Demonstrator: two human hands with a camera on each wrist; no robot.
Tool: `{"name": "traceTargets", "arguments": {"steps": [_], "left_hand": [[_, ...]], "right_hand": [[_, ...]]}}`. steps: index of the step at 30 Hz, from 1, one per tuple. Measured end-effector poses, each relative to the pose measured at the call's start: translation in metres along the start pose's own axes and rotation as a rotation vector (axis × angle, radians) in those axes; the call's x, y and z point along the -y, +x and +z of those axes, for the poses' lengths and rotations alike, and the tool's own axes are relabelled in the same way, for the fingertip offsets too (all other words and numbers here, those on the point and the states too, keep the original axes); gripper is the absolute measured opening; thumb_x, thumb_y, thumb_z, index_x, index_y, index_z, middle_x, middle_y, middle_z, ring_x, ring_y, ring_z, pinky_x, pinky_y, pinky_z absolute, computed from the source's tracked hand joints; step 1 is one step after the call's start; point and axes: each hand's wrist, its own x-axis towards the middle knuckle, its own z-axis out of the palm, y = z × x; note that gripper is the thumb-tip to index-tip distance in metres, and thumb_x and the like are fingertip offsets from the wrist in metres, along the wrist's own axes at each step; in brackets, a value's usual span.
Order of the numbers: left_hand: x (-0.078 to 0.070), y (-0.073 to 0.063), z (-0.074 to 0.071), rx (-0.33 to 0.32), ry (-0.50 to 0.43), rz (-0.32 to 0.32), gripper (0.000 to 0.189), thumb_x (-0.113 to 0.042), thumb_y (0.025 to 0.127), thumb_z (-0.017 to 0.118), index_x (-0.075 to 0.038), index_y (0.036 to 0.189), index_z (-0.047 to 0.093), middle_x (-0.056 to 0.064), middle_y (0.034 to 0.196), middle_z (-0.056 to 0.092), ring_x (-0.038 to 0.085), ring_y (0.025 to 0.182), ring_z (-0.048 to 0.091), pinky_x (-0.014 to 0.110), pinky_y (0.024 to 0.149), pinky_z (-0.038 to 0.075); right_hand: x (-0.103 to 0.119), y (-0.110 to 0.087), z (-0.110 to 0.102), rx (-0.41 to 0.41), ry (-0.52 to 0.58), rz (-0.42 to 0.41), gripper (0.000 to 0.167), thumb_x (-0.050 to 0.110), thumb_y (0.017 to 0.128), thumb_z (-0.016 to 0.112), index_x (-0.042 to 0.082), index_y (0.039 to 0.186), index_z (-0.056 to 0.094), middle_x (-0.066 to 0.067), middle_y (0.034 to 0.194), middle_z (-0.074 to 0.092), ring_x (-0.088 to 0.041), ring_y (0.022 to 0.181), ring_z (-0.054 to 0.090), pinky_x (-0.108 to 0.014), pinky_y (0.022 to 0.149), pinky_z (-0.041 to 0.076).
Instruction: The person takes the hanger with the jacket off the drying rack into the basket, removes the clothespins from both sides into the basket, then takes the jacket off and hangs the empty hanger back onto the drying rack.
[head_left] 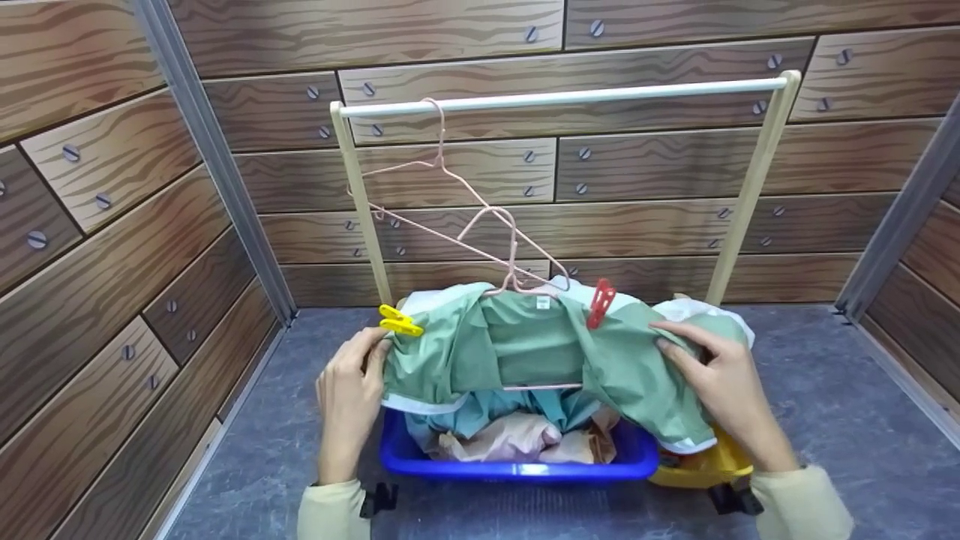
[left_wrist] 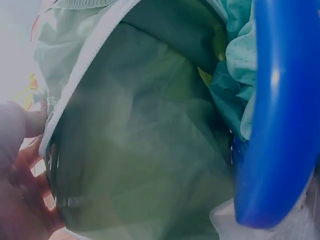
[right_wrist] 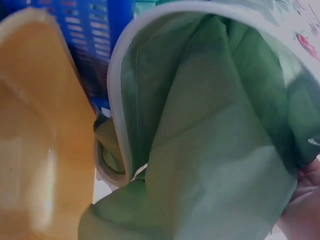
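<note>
A green shirt (head_left: 536, 345) with white trim is on a pink hanger (head_left: 513, 247), above the blue basket. A yellow clothespin (head_left: 401, 321) sits at its left shoulder and a red clothespin (head_left: 601, 304) at its right. My left hand (head_left: 349, 390) pinches the shirt's left edge just below the yellow clothespin; in the left wrist view, that hand's fingers (left_wrist: 45, 215) lie along the white-trimmed opening. On the other side, my right hand (head_left: 724, 382) pinches the fabric between thumb and forefinger. Part of the right hand is hidden by cloth in the right wrist view.
The blue basket (head_left: 517, 470) holds teal and pale pink cloth. Beside it on the right stands a yellow container (head_left: 705, 474), partly covered by the shirt. Behind, a rack with a white bar (head_left: 600, 97) carries another pink hanger (head_left: 480, 196). Wood-patterned walls enclose the grey floor.
</note>
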Motion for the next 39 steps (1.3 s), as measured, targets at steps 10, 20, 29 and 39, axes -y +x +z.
{"name": "traceTargets", "arguments": {"steps": [10, 20, 29, 39], "left_hand": [[0.004, -0.018, 0.009, 0.037, -0.044, 0.032, 0.006, -0.016, 0.094, 0.067, -0.016, 0.098, 0.071, -0.003, 0.093, 0.069, 0.020, 0.087, 0.063, 0.042, 0.073, 0.045], [0.010, -0.021, 0.008, -0.002, -0.118, 0.161, 0.008, -0.012, 0.091, 0.067, -0.015, 0.097, 0.071, -0.005, 0.085, 0.064, 0.014, 0.074, 0.054, 0.032, 0.067, 0.039], [0.011, -0.021, 0.010, -0.014, -0.217, 0.203, 0.009, -0.011, 0.092, 0.065, -0.013, 0.099, 0.071, -0.003, 0.078, 0.057, 0.017, 0.070, 0.047, 0.033, 0.070, 0.034], [0.006, -0.011, 0.007, -0.041, -0.196, 0.227, 0.014, -0.022, 0.097, 0.060, -0.012, 0.098, 0.070, -0.001, 0.077, 0.057, 0.019, 0.071, 0.047, 0.035, 0.072, 0.034]], "right_hand": [[-0.028, -0.046, 0.008, -0.051, -0.125, 0.124, 0.025, 0.014, 0.090, 0.073, 0.020, 0.115, 0.074, 0.002, 0.112, 0.070, -0.002, 0.103, 0.060, -0.012, 0.088, 0.040], [0.022, -0.049, 0.029, -0.079, -0.096, 0.003, 0.046, 0.010, 0.094, 0.066, 0.020, 0.138, 0.057, -0.001, 0.133, 0.059, -0.017, 0.125, 0.048, -0.020, 0.106, 0.029], [0.028, -0.042, 0.046, -0.071, 0.125, -0.115, 0.053, -0.016, 0.086, 0.064, 0.000, 0.136, 0.055, -0.013, 0.112, 0.066, -0.016, 0.101, 0.061, -0.020, 0.091, 0.046], [0.033, -0.034, 0.045, -0.136, 0.199, -0.125, 0.028, -0.022, 0.078, 0.067, -0.007, 0.102, 0.065, -0.018, 0.101, 0.067, -0.019, 0.095, 0.066, -0.022, 0.086, 0.050]]}}
